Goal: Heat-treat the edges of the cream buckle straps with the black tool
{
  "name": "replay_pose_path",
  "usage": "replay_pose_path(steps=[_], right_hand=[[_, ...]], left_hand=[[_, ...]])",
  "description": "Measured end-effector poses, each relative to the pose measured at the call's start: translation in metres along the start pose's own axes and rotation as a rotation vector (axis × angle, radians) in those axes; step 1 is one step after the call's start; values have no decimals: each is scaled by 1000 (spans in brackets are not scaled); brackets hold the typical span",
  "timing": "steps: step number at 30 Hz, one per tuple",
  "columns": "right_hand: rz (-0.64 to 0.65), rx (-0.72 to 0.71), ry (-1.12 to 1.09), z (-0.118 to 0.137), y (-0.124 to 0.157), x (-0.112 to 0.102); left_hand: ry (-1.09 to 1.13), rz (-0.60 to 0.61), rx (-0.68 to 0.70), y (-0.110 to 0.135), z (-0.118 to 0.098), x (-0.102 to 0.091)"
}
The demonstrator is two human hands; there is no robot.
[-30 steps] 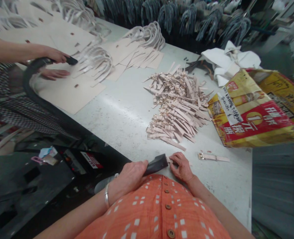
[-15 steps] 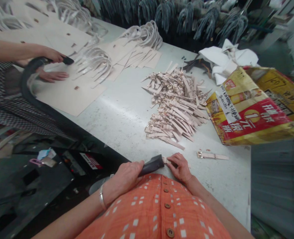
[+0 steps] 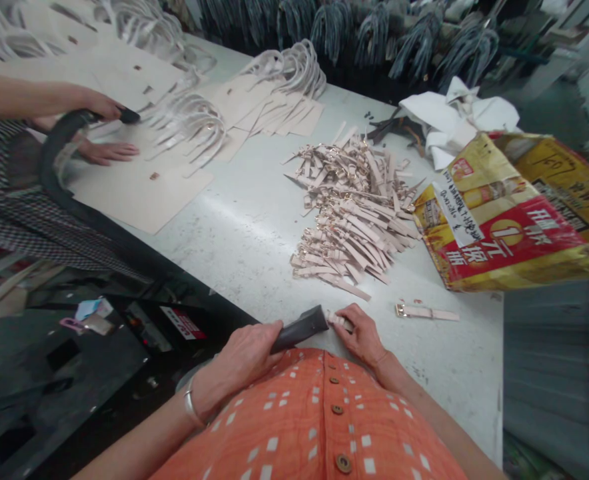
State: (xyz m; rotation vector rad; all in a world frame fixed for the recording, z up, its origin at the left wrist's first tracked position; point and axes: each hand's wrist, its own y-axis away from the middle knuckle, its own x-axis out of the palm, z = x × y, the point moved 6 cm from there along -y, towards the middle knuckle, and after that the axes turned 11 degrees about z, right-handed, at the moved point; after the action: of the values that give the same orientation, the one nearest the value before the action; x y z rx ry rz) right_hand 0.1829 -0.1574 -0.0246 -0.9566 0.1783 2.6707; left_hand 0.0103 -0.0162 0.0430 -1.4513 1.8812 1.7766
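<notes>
Low over the table's front edge, my left hand (image 3: 254, 347) is closed round a flat black nozzle (image 3: 302, 328), its wide end towards the right. Just beyond that end, my right hand (image 3: 362, 333) pinches a short pale beige strap (image 3: 340, 321), partly hidden by the fingers. To the right of this hand lies a single beige buckle strap (image 3: 427, 311) with a gold-coloured buckle. Further back is a big heap of similar buckle straps (image 3: 349, 220).
A yellow and red carton (image 3: 514, 220) stands tilted at the right edge of the table (image 3: 239, 247). White scraps (image 3: 454, 120) lie behind it. At left, a co-worker's hand (image 3: 99, 105) holds a black hose nozzle over beige panels (image 3: 144, 200) with pale looped straps.
My right hand has shifted slightly, and more of the strap shows between its fingers and the nozzle. My left hand and nozzle moved a little left. The co-worker's nozzle moved slightly left.
</notes>
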Motion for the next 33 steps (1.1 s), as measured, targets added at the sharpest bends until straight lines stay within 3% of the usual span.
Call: replay_pose_path(steps=[7,12,15,18,22,26,29,33], right_hand=[[-47,51,-287,11,-22,4],[159,-20,-9,20,-13,18],[149,37,115,18,-3,14],[131,105,92,11,3,9],[89,211,-96,-7,1,9],[66,261,-440,-18,-8,11],[125,221,-657,-9,-15,13],[266,170,-748,14,-23,14]], left_hand=[[50,-31,-71,18,14,-8],[66,-19,-60,19,15,-1],[49,-5,-52,16,15,8],[38,5,-40,13,14,13],[38,13,-24,12,11,9],[47,17,-35,13,10,4],[73,16,-38,16,10,2],[93,22,-46,20,8,1]])
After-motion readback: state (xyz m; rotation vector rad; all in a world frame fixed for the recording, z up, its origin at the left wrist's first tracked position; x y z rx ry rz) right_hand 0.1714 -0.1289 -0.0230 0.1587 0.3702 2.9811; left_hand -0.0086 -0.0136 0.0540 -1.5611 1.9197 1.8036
